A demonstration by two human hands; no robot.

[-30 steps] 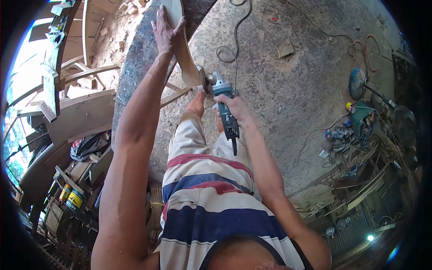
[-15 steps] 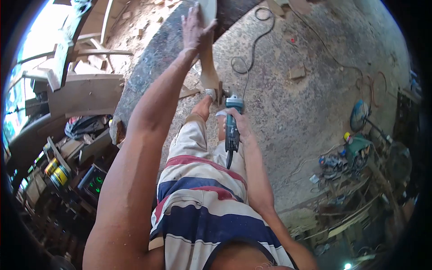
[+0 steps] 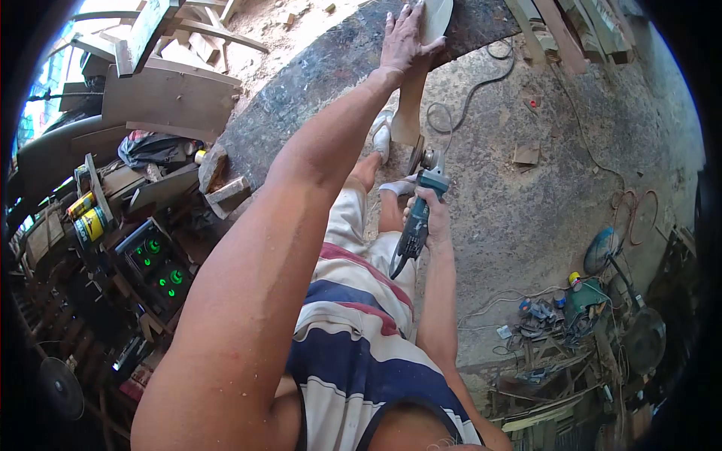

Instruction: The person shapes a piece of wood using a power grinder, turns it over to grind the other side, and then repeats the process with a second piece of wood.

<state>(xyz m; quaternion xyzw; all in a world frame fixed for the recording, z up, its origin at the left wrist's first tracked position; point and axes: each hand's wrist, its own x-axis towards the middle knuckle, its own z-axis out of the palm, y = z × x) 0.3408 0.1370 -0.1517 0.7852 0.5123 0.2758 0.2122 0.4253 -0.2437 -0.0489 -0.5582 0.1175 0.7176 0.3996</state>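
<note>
My left hand (image 3: 404, 39) lies on a curved wooden piece (image 3: 411, 101) near the top of the view, its fingers spread and pressed on the wood and the dark bench surface. My right hand (image 3: 432, 218) is wrapped round the body of a teal and black angle grinder (image 3: 418, 216). The grinder's disc (image 3: 417, 156) stands edge-on at the lower end of the wood; whether they touch is hard to tell. A dark cord runs over the floor above the grinder.
Stacked boards (image 3: 579, 34) are at the upper right. A small wood block (image 3: 526, 155) lies on the dusty floor (image 3: 489, 218). At left are wooden scraps, yellow cans (image 3: 90, 224) and a green-lit device (image 3: 154, 263). A standing fan (image 3: 603, 250) and tangled items are at right.
The view has shifted, so the hands, wood and grinder appear further right. The grinder is now tilted, its disc end leaning right. Both hands keep their places on wood and grinder.
</note>
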